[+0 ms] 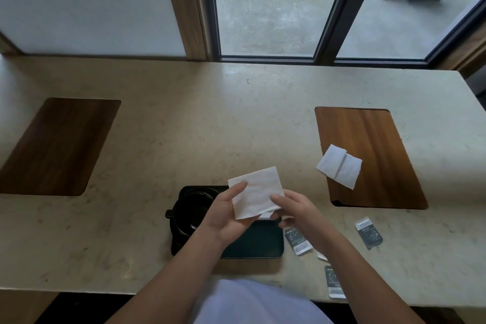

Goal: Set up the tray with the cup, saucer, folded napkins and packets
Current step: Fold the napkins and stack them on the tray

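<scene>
Both the left hand [223, 214] and right hand [294, 208] pinch a white napkin [256, 192] above the black tray [252, 242], apparently mid-fold; next it likely needs creasing and laying down right of the cup [190, 212].

White napkin [256, 192] above black tray [252, 242]

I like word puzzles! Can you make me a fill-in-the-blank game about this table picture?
1. Both hands hold a white ____ above the black tray.
2. The black cup sits on the ____ end of the tray.
3. Another napkin lies on the right wooden ____.
4. The packets lie to the ____ of the tray.

Missing words: napkin; left; mat; right
</scene>
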